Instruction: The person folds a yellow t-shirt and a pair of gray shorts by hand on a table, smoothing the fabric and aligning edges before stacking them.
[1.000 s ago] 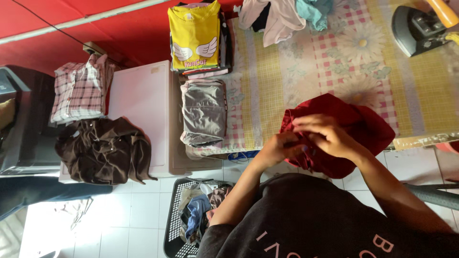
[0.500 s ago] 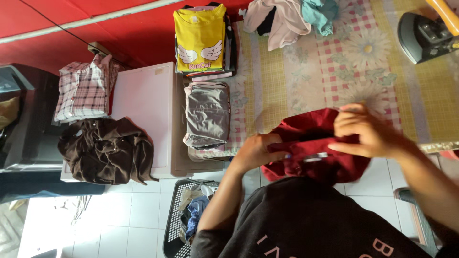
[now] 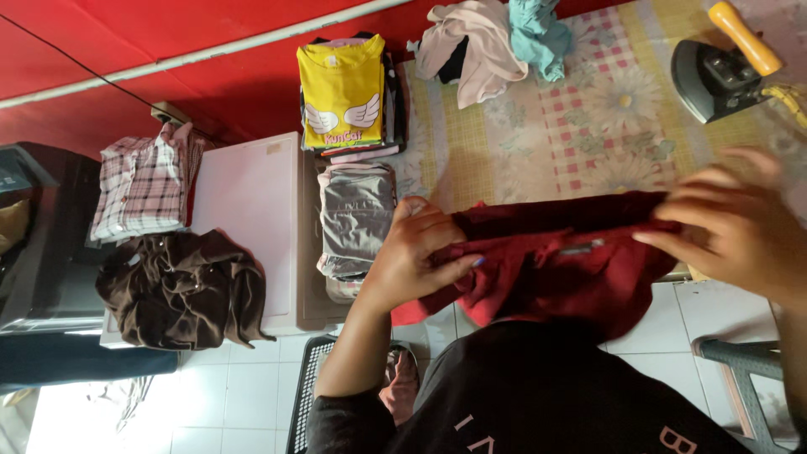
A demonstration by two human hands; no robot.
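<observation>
Stretching between both hands, a dark red garment hangs at the near edge of the ironing surface, partly over the tiled floor. The left hand pinches one end with fingers and thumb closed on the cloth; the right hand grips the other end, fingers curled over the top fold, though it is blurred. The cloth sags below the held edge into loose folds against the person's black shirt.

The surface is a table covered by a flowered and checked cloth in yellow, pink and white. On its far right corner sits a dark iron with a yellow handle. At the far edge lies a loose heap of pink and teal clothes. To the left stands a pile of folded clothes topped by a yellow shirt, and nearer, a folded grey stack.

Beside the table is a white cabinet top, bearing a folded plaid shirt and a crumpled brown garment. Behind everything runs a red wall. A black laundry basket stands on the white tiled floor, just beside the left arm.
</observation>
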